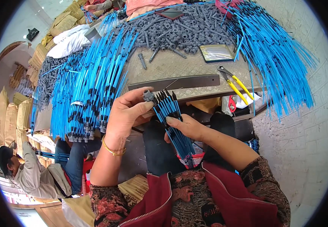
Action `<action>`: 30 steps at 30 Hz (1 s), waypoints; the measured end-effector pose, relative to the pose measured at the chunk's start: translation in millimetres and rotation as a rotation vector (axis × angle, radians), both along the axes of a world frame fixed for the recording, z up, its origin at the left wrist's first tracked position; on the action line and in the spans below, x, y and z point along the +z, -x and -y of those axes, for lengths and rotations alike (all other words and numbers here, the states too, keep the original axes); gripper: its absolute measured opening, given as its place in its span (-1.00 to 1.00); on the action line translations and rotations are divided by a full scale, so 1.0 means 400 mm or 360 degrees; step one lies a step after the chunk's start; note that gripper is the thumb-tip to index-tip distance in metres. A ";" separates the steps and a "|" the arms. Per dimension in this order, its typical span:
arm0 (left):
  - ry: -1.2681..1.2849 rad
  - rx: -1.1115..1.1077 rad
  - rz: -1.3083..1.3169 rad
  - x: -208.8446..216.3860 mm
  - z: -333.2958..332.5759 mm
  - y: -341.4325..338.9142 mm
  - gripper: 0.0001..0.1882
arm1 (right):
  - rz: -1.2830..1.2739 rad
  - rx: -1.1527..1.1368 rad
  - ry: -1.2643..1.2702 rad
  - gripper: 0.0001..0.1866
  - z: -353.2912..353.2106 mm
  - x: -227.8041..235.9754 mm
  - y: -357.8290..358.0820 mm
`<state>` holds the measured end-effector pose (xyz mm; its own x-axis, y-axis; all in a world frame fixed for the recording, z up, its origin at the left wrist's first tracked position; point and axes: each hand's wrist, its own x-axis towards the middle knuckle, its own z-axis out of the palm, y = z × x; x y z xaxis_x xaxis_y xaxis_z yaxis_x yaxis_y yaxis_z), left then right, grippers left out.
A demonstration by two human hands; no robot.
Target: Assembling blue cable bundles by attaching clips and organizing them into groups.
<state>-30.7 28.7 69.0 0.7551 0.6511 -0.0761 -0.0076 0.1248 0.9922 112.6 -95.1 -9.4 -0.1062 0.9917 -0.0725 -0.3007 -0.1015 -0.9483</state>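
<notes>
My left hand (119, 118) is closed, thumb and fingers pinching a grey ribbed plastic fitting (148, 96). My right hand (188, 128) wraps round a bundle of thin blue tubes (182, 143) with black tips, held over my lap. The tips fan out right beside the fitting; whether one of them is inside it I cannot tell. Just beyond both hands, a dark metal bar (198, 81) lies along the near edge of the worktable (156, 72). Pincers with yellow handles (238, 87) rest at the table's near right corner.
Grey plastic fittings (175, 34) are heaped across the back of the table. Blue tubes hang over its left (92, 79) and right (277, 60) sides. A shallow rectangular box (216, 53) sits mid-right. At the lower left another person (44, 170) sits holding blue tubes.
</notes>
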 end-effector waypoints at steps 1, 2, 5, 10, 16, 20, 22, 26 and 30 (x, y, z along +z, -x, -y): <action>-0.0001 -0.0001 -0.0001 -0.001 0.000 0.000 -0.64 | -0.0036 0.0009 -0.0040 -0.50 0.001 0.008 0.000; 0.0001 -0.0005 0.0012 -0.002 0.000 0.001 -0.64 | -0.0037 0.0008 -0.0041 -0.50 0.000 0.008 -0.001; 0.0005 -0.0017 0.0035 -0.006 0.003 -0.001 -0.64 | -0.0014 0.0078 0.0005 -0.47 -0.002 0.002 -0.006; -0.0042 0.0169 0.0019 -0.033 0.016 -0.017 -0.63 | 0.0019 0.0031 0.0183 -0.45 -0.009 -0.053 -0.004; -0.0404 0.0204 0.0006 -0.044 0.022 -0.013 -0.61 | -0.0009 -0.0117 -0.0119 -0.51 -0.007 -0.026 0.013; -0.0494 0.0212 -0.0125 -0.013 0.035 -0.007 -0.60 | 0.0049 -0.0154 -0.0102 -0.52 -0.007 -0.034 0.018; -0.0540 0.0198 -0.0137 -0.013 0.034 -0.003 -0.60 | 0.0089 -0.0167 -0.0062 -0.52 -0.007 -0.047 0.021; -0.0562 0.0150 -0.0133 -0.010 0.029 0.004 -0.60 | 0.0127 -0.0218 -0.0127 -0.52 -0.010 -0.072 0.025; -0.0368 0.0104 -0.0064 -0.009 0.024 0.006 -0.60 | 0.0133 -0.0221 -0.0109 -0.52 -0.005 -0.059 0.024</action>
